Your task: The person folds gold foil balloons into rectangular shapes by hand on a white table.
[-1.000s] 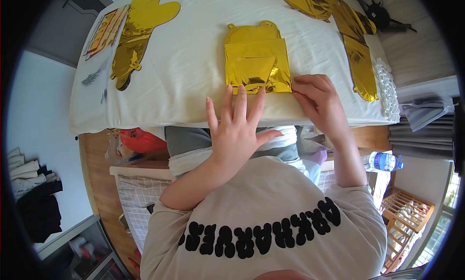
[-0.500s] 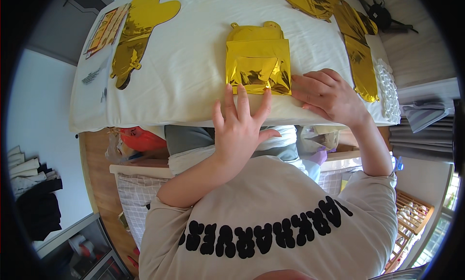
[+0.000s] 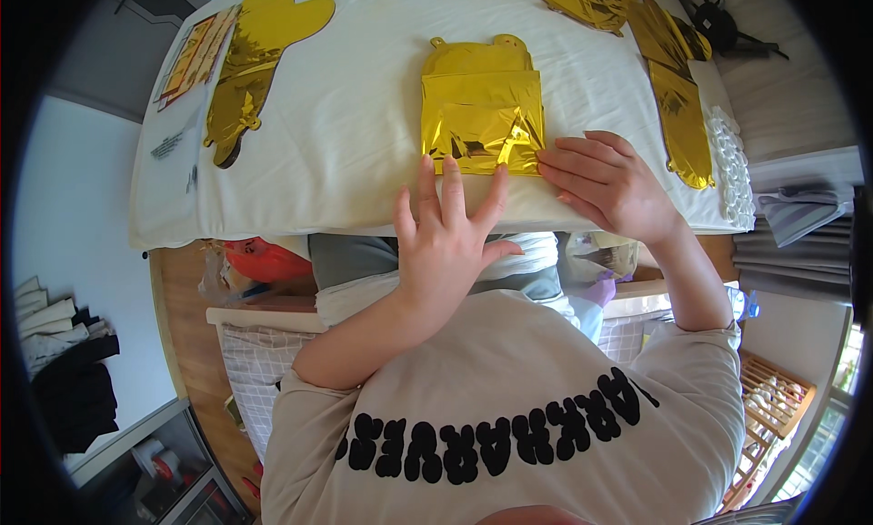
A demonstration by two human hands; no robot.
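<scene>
Head view: our folded gold foil piece (image 3: 482, 116) on white cloth (image 3: 346, 143).
Shiny, creased, tabbed at its far end; our left hand (image 3: 443, 248), fingers wide, meets its near edge; our right hand (image 3: 618, 187), fingers close, its right corner.

Dark clothing (image 3: 77, 402) shows left, a grey curtain (image 3: 789, 269) and wooden rack (image 3: 784, 400) right.

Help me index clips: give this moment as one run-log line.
item: folded gold foil on white cloth; left hand: spread, at near edge; right hand: at right edge
</scene>
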